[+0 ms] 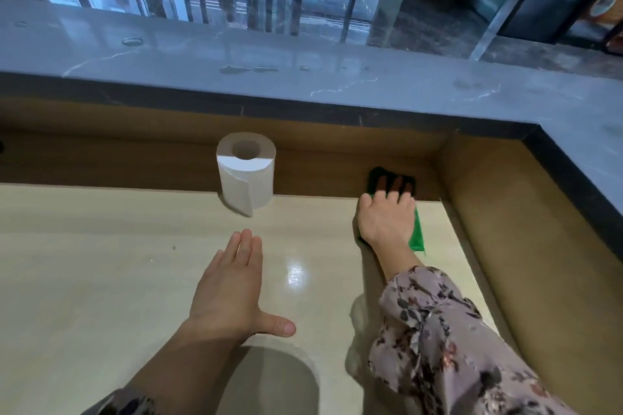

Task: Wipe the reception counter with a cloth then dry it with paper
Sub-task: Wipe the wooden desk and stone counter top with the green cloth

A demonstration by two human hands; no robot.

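A green cloth [417, 236] lies at the far right corner of the pale wooden counter [101, 263], partly running up the brown back panel. My right hand [386, 216] presses flat on the cloth, fingers spread over its dark upper part. My left hand [232, 283] rests flat on the counter in the middle, fingers together, thumb out, holding nothing. A white paper roll [245, 175] stands upright against the back panel, a loose sheet hanging down its front, just beyond my left fingertips.
A raised grey marble ledge [303, 77] with several water drops runs along the back and turns down the right side. Brown wooden panels [488, 212] wall in the counter at back and right. A glossy lobby floor lies beyond.
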